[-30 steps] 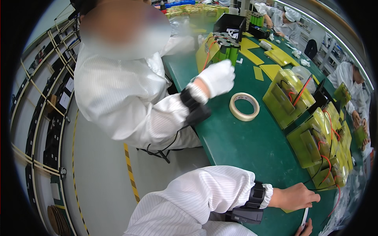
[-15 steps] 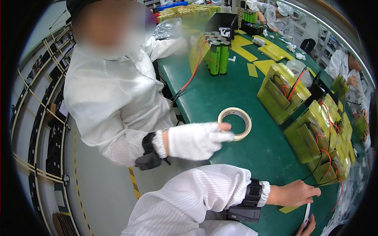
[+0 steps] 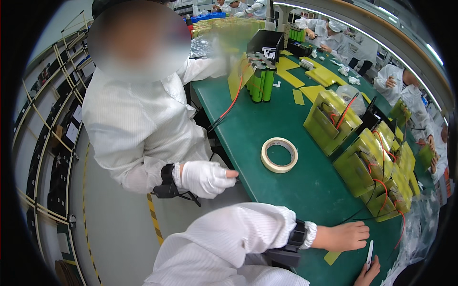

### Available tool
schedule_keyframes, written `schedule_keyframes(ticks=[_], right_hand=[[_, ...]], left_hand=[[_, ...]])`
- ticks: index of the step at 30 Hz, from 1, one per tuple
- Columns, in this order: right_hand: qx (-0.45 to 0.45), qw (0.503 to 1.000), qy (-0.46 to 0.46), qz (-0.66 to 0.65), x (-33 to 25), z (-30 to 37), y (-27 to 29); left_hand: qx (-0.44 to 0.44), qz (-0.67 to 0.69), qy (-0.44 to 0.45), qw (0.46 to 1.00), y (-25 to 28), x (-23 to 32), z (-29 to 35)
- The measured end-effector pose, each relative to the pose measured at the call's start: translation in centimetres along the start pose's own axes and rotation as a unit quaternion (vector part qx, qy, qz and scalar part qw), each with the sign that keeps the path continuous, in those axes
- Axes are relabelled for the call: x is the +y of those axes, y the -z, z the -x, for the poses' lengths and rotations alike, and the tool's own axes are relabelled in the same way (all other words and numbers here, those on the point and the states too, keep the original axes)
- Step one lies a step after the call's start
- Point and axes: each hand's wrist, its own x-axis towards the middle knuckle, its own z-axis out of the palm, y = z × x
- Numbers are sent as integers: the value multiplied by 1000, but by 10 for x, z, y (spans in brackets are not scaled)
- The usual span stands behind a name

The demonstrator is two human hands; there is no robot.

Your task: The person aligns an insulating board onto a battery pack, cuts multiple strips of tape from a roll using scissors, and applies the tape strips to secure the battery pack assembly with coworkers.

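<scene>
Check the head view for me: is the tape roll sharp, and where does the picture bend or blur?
Head view: the tape roll on the green table is sharp and evenly lit; straight shelf rails at the left rim bow from fisheye distortion; the co-worker's face is blurred out; the left hand is clear, the right hand cut off at the lower edge.

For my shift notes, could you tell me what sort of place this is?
Probably a battery-pack assembly workshop: yellow-wrapped packs with red wires line a long green bench, green cylindrical cells stand upright, and workers wear white coats.
</scene>
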Motion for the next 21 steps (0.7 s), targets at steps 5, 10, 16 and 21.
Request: schedule_keyframes(ticks=[5, 10, 16, 21], right_hand=[[52, 996, -24, 73, -7, -1, 14], [111, 993, 6, 34, -43, -12, 57], [91, 988, 96, -73, -107, -46, 90], [113, 962, 235, -75, -206, -96, 104]], left_hand=[[73, -91, 32, 993, 151, -12, -3], [132, -320, 293, 891, 302, -62, 74], [58, -508, 460, 726, 397, -68, 185], [43, -526, 482, 699, 408, -63, 187]])
